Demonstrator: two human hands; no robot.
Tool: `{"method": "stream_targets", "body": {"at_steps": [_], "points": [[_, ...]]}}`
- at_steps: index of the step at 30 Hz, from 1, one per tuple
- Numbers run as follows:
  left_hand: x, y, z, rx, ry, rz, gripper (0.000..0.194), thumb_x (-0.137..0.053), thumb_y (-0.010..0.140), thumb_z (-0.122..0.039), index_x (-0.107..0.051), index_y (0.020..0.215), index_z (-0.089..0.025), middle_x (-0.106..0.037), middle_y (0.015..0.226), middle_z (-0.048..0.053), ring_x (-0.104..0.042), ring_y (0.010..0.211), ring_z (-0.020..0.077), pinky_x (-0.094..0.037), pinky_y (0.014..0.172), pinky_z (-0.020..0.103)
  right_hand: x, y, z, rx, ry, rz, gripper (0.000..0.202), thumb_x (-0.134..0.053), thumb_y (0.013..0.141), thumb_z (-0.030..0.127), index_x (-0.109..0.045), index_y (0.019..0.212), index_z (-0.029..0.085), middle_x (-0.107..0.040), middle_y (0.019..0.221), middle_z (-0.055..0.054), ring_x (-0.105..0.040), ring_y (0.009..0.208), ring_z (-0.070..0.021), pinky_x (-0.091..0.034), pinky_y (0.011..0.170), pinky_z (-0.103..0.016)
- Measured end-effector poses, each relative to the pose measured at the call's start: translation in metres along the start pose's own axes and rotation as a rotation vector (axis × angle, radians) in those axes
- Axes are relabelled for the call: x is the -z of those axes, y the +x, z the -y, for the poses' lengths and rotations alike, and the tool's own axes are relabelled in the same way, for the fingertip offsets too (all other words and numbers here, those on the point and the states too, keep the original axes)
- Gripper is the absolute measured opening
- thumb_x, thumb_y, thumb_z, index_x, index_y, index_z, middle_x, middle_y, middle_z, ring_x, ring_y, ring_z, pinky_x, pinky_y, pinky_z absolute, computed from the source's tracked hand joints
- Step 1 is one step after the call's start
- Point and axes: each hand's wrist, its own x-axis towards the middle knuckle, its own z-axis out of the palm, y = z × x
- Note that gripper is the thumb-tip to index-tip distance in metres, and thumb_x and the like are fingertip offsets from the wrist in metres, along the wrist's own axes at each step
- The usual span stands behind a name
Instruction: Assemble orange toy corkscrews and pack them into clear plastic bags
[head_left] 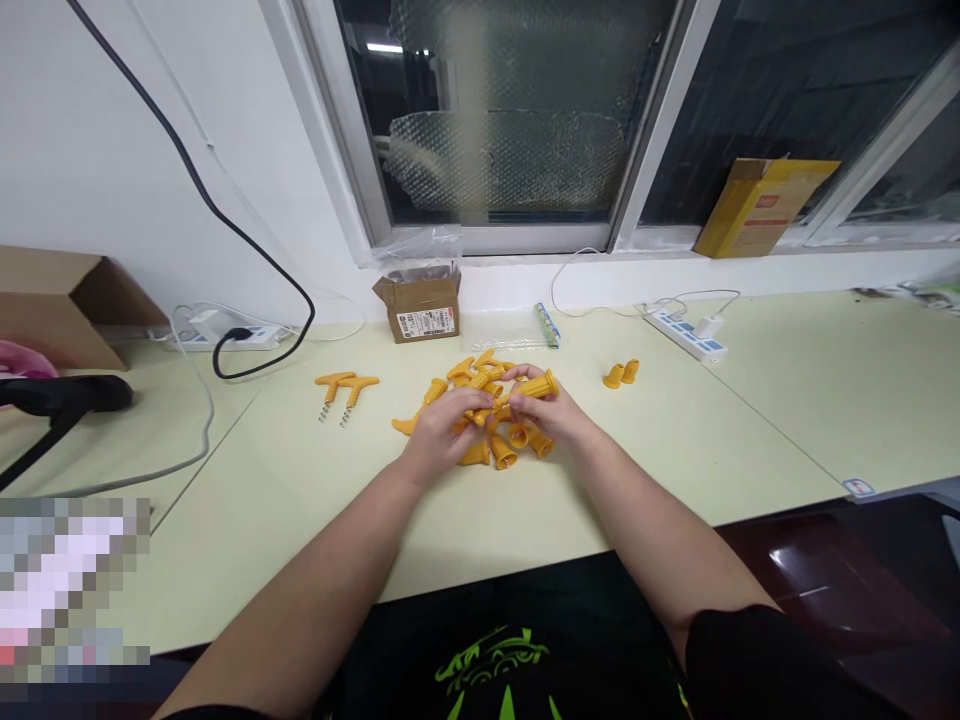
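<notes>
My left hand (441, 432) is closed on the T-shaped handle of a yellow corkscrew (482, 414). My right hand (553, 408) grips a yellow ribbed plastic sleeve (537, 386) with a flared end, pointing up to the right. The two pieces meet or nearly meet between my fingers; the corkscrew's spiral cannot be made out. Under and around both hands lies a pile of yellow sleeves (504, 456) and handles (405, 426). Off to the left, two corkscrews (358, 388) with bare metal spirals lie side by side. On the right, two loose sleeves (613, 376) sit together.
A small open cardboard box (424, 308) and a clear plastic bag (501, 330) are at the back by the wall. Power strips (686, 334) with cables lie on both sides. A black stand (67, 395) and a larger carton (52, 300) occupy the left end.
</notes>
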Motion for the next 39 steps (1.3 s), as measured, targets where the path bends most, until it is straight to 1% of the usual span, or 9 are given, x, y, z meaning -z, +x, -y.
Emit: {"method": "stream_targets", "body": {"at_steps": [3, 7, 11, 15, 21, 28, 31, 35, 39], "points": [[0.005, 0.001, 0.001, 0.109, 0.003, -0.05, 0.02, -0.063, 0.089, -0.018, -0.07, 0.106, -0.026, -0.075, 0.108, 0.006, -0.07, 0.107, 0.0245, -0.058, 0.096, 0.047, 0.006, 0.002, 0.002, -0.038, 0.074, -0.088, 0.049, -0.077, 0.077, 0.062, -0.055, 0.105, 0.028, -0.05, 0.06, 0.009, -0.045, 0.049, -0.0102, -0.038, 0.048, -0.023], [0.011, 0.002, 0.005, 0.182, -0.012, -0.077, 0.018, -0.063, 0.087, -0.019, -0.071, 0.101, -0.025, -0.074, 0.108, 0.007, -0.069, 0.11, 0.0252, -0.057, 0.101, 0.048, 0.01, 0.006, -0.001, -0.054, -0.049, -0.173, 0.043, -0.074, 0.078, 0.062, -0.055, 0.091, 0.025, -0.05, 0.058, 0.007, -0.045, 0.047, -0.01, -0.034, 0.044, -0.022], [0.012, -0.001, 0.012, 0.351, -0.196, -0.144, 0.024, -0.071, 0.084, -0.025, -0.068, 0.108, -0.024, -0.073, 0.112, 0.008, -0.07, 0.11, 0.025, -0.056, 0.102, 0.046, 0.009, 0.007, -0.003, -0.015, -0.134, -0.129, 0.041, -0.073, 0.08, 0.059, -0.056, 0.094, 0.025, -0.054, 0.062, 0.006, -0.048, 0.051, -0.0109, -0.039, 0.048, -0.024], [0.011, -0.001, 0.017, 0.528, -0.41, -0.179, 0.039, -0.084, 0.075, -0.032, -0.065, 0.108, -0.022, -0.074, 0.1, 0.007, -0.072, 0.099, 0.0232, -0.06, 0.093, 0.039, 0.011, 0.003, -0.003, 0.065, -0.251, -0.072, 0.036, -0.067, 0.088, 0.056, -0.056, 0.104, 0.026, -0.052, 0.071, 0.005, -0.048, 0.058, -0.0116, -0.041, 0.055, -0.026], [0.013, 0.004, 0.022, 0.81, -0.609, -0.264, 0.055, -0.084, 0.074, -0.047, -0.057, 0.114, -0.021, -0.073, 0.084, 0.003, -0.071, 0.069, 0.0173, -0.054, 0.059, 0.026, 0.014, 0.002, -0.005, 0.324, -0.669, -0.055, 0.016, -0.063, 0.09, 0.032, -0.058, 0.103, 0.024, -0.061, 0.104, -0.005, -0.058, 0.088, -0.0188, -0.048, 0.076, -0.033], [0.013, 0.008, 0.022, 0.899, -0.693, -0.351, 0.043, -0.081, 0.075, -0.041, -0.057, 0.106, -0.022, -0.064, 0.067, -0.003, -0.058, 0.054, 0.01, -0.042, 0.051, 0.019, 0.011, 0.004, -0.004, 0.557, -0.882, -0.023, 0.016, -0.058, 0.077, 0.01, -0.053, 0.083, 0.024, -0.057, 0.101, -0.006, -0.056, 0.103, -0.0244, -0.048, 0.089, -0.04], [0.017, 0.008, 0.027, 0.95, -0.699, -0.41, 0.038, -0.077, 0.076, -0.038, -0.055, 0.104, -0.024, -0.063, 0.067, -0.003, -0.056, 0.052, 0.0095, -0.042, 0.051, 0.02, 0.014, 0.004, -0.004, 0.564, -0.934, -0.102, 0.021, -0.061, 0.077, 0.013, -0.044, 0.074, 0.024, -0.054, 0.096, -0.006, -0.055, 0.098, -0.0246, -0.047, 0.088, -0.04], [0.033, 0.007, 0.04, 0.964, -0.678, -0.521, 0.035, -0.076, 0.074, -0.037, -0.057, 0.101, -0.024, -0.063, 0.07, -0.003, -0.066, 0.066, 0.0138, -0.055, 0.066, 0.027, 0.024, 0.005, 0.0, 0.526, -0.99, -0.291, 0.033, -0.068, 0.082, 0.028, -0.037, 0.07, 0.025, -0.057, 0.091, -0.006, -0.055, 0.095, -0.025, -0.045, 0.09, -0.041], [0.055, 0.006, 0.052, 0.951, -0.732, -0.624, 0.028, -0.071, 0.074, -0.027, -0.057, 0.099, -0.024, -0.069, 0.092, 0.001, -0.073, 0.085, 0.0188, -0.061, 0.085, 0.04, 0.047, 0.005, 0.005, 0.343, -0.998, -0.498, 0.023, -0.067, 0.083, 0.036, -0.048, 0.086, 0.025, -0.061, 0.091, -0.005, -0.055, 0.085, -0.0228, -0.044, 0.081, -0.037]]}}
